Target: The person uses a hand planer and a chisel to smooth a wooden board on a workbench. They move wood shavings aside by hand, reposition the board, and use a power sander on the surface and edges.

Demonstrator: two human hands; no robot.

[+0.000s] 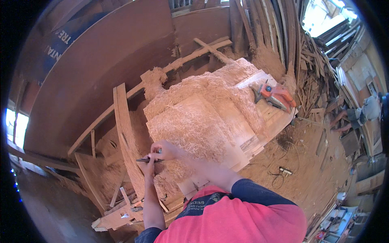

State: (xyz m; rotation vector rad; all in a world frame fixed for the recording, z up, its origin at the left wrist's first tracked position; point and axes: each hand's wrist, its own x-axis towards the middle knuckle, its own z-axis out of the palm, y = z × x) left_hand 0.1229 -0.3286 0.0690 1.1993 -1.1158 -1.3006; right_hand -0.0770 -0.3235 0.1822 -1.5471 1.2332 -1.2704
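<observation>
My left hand [149, 166] and my right hand [164, 150] meet over the near left edge of a workbench heaped with wood shavings. Both are closed, fingers bunched together around a slim dark object [142, 160] whose kind I cannot make out. Its pointed-looking end sticks out to the left, past the fingers. Just beyond the hands, curly shavings [190, 125] cover a stack of wooden boards [229, 123]. An orange and grey electric hand planer [277, 96] rests on the boards at the far right. A long plank [127, 139] runs beside my left hand.
A wooden frame rail [103, 118] stands along the left, before a large brown panel [109, 52]. Offcuts [314, 77] pile up at the back right. Another person [368, 111] is at the right edge. A cord [277, 178] lies on the dusty floor.
</observation>
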